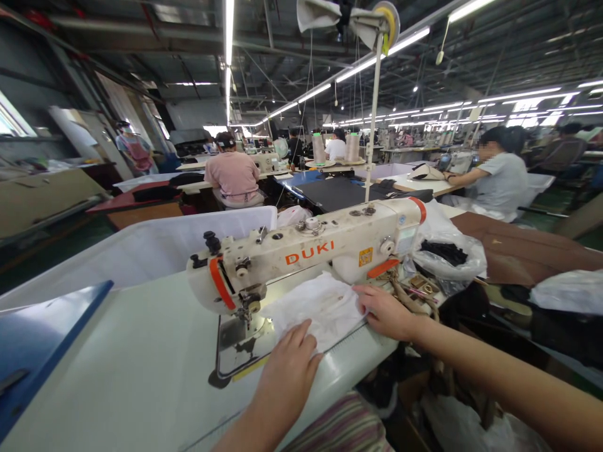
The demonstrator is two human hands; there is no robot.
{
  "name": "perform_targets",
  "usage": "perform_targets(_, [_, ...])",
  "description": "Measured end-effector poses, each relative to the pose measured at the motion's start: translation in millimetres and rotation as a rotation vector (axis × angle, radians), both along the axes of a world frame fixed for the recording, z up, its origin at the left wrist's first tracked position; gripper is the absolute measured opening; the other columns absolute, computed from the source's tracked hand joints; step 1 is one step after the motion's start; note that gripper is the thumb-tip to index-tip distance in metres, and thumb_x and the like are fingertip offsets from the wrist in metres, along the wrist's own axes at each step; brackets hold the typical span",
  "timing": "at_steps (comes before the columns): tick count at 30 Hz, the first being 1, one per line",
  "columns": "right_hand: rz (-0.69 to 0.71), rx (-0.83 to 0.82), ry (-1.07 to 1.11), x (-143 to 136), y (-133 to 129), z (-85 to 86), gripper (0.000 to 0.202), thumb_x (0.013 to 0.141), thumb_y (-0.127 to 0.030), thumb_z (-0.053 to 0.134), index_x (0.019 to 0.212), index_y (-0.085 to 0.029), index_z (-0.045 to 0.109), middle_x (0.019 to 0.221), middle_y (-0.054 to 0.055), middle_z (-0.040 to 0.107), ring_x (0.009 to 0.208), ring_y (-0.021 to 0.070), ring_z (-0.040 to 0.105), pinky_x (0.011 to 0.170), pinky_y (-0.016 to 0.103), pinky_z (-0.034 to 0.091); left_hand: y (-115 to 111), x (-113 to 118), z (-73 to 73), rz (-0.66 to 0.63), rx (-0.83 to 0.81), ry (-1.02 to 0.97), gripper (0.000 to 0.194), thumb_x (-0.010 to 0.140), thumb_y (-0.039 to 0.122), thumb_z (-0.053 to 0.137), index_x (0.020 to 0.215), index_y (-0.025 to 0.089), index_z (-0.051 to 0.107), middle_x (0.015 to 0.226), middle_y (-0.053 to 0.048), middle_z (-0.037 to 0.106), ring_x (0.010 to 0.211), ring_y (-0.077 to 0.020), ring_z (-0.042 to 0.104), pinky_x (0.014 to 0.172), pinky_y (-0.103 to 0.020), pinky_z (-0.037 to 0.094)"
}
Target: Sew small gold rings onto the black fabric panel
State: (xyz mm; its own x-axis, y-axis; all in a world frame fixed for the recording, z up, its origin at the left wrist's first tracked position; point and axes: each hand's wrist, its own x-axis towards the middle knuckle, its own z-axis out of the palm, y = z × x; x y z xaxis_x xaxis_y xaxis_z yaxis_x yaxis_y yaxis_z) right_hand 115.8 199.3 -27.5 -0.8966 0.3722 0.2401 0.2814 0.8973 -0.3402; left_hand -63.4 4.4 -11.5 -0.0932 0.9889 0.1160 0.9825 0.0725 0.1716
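A white sewing machine (pixel 306 248) with orange trim stands on a pale green table (pixel 117 351). Under its arm, to the right of the needle area, a crumpled white cloth (pixel 320 307) with faint brown marks lies on the machine bed. My left hand (pixel 292 355) rests on the cloth's near left edge, fingers extended and slightly apart. At the cloth's right edge is my right hand (pixel 384 311), its fingers bent against the fabric; whether they pinch it is hard to tell.
Right of the machine are a plastic bag (pixel 452 257) holding black pieces and a brown sheet (pixel 522 245). A blue board (pixel 47 351) lies at the left, a white bin (pixel 155 242) behind the table. Several people sit at other tables; a thread stand (pixel 374 125) rises behind.
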Motion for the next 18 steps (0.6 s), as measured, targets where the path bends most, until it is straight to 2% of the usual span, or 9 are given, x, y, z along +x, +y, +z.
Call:
perform_targets(2, [-0.007, -0.052, 0.037, -0.9, 0.1, 7.0, 0.025, 0.061, -0.002, 0.047, 0.078, -0.017, 0.057, 0.122, 0.010, 0.054, 0.116, 0.0219, 0.046, 0.100, 0.038, 0.034, 1.1, -8.0, -0.1, 0.054, 0.075, -0.011, 0.017, 0.087, 0.017, 0.044, 0.098, 0.015, 0.057, 0.134, -0.013, 0.045, 0.120, -0.0270, 0.044, 0.100, -0.045, 0.039])
perform_targets(4, [-0.033, -0.060, 0.047, -5.3, 0.3, 12.7, 0.033, 0.063, -0.003, 0.046, 0.091, -0.015, 0.057, 0.116, 0.010, 0.057, 0.111, 0.0214, 0.048, 0.099, 0.038, 0.035, 6.1, -14.5, -0.1, 0.112, 0.123, 0.001, 0.031, 0.085, 0.018, 0.049, 0.115, 0.014, 0.052, 0.137, -0.014, 0.042, 0.122, -0.0279, 0.042, 0.102, -0.046, 0.037])
perform_targets(6, [-0.037, -0.040, 0.011, -11.2, 1.0, 15.0, 0.042, 0.064, -0.005, 0.046, 0.104, -0.014, 0.055, 0.113, 0.011, 0.057, 0.108, 0.0219, 0.049, 0.098, 0.038, 0.035, 12.1, -17.7, 0.8, 0.130, 0.094, -0.002, 0.044, 0.081, 0.018, 0.054, 0.124, 0.013, 0.046, 0.131, -0.014, 0.048, 0.120, -0.0273, 0.044, 0.102, -0.044, 0.036])
perform_targets(7, [-0.019, -0.027, -0.021, -14.1, 1.7, 14.7, 0.044, 0.064, -0.006, 0.047, 0.107, -0.014, 0.055, 0.112, 0.011, 0.058, 0.107, 0.0221, 0.049, 0.097, 0.038, 0.035, 14.5, -18.0, 1.7, 0.128, 0.058, -0.010, 0.044, 0.080, 0.016, 0.054, 0.123, 0.012, 0.047, 0.123, -0.013, 0.053, 0.116, -0.0263, 0.047, 0.101, -0.042, 0.037])
perform_targets(10, [0.041, -0.002, -0.096, -20.2, 4.1, 10.6, 0.037, 0.066, -0.006, 0.051, 0.100, -0.017, 0.062, 0.099, 0.008, 0.062, 0.098, 0.0215, 0.052, 0.092, 0.036, 0.037, 18.5, -15.6, 6.1, 0.111, -0.022, -0.008, 0.034, 0.081, 0.013, 0.049, 0.114, 0.015, 0.055, 0.100, -0.008, 0.062, 0.101, -0.0237, 0.053, 0.094, -0.040, 0.040])
perform_targets(12, [0.040, 0.001, -0.100, -21.8, 5.3, 7.8, 0.030, 0.069, -0.006, 0.051, 0.093, -0.018, 0.065, 0.089, 0.006, 0.063, 0.091, 0.0209, 0.053, 0.087, 0.034, 0.039, 20.0, -13.8, 8.5, 0.138, 0.022, 0.039, 0.033, 0.082, 0.013, 0.049, 0.114, 0.016, 0.056, 0.104, -0.009, 0.060, 0.102, -0.0247, 0.052, 0.094, -0.041, 0.040])
perform_targets(15, [0.020, 0.001, -0.069, -21.7, 5.6, 7.5, 0.024, 0.072, -0.006, 0.051, 0.084, -0.018, 0.067, 0.085, 0.006, 0.062, 0.088, 0.0204, 0.053, 0.083, 0.033, 0.039, 24.9, -14.4, 9.1, 0.185, 0.137, 0.116, 0.044, 0.080, 0.014, 0.054, 0.124, 0.015, 0.049, 0.129, -0.014, 0.047, 0.119, -0.0285, 0.042, 0.102, -0.045, 0.033])
perform_targets(16, [0.008, -0.001, -0.054, -21.2, 5.4, 8.5, 0.023, 0.072, -0.005, 0.051, 0.082, -0.018, 0.066, 0.085, 0.006, 0.062, 0.087, 0.0201, 0.053, 0.083, 0.032, 0.040, 27.1, -15.6, 9.0, 0.171, 0.130, 0.117, 0.046, 0.079, 0.014, 0.055, 0.124, 0.016, 0.049, 0.131, -0.013, 0.047, 0.121, -0.0284, 0.041, 0.105, -0.047, 0.030])
perform_targets(18, [-0.022, -0.008, -0.021, -19.2, 4.8, 11.5, 0.022, 0.071, -0.003, 0.050, 0.080, -0.016, 0.065, 0.086, 0.006, 0.061, 0.087, 0.0193, 0.053, 0.082, 0.031, 0.041, 30.7, -18.3, 10.0, 0.110, 0.051, 0.082, 0.037, 0.080, 0.010, 0.052, 0.115, 0.019, 0.055, 0.116, -0.008, 0.058, 0.113, -0.0255, 0.048, 0.107, -0.051, 0.025])
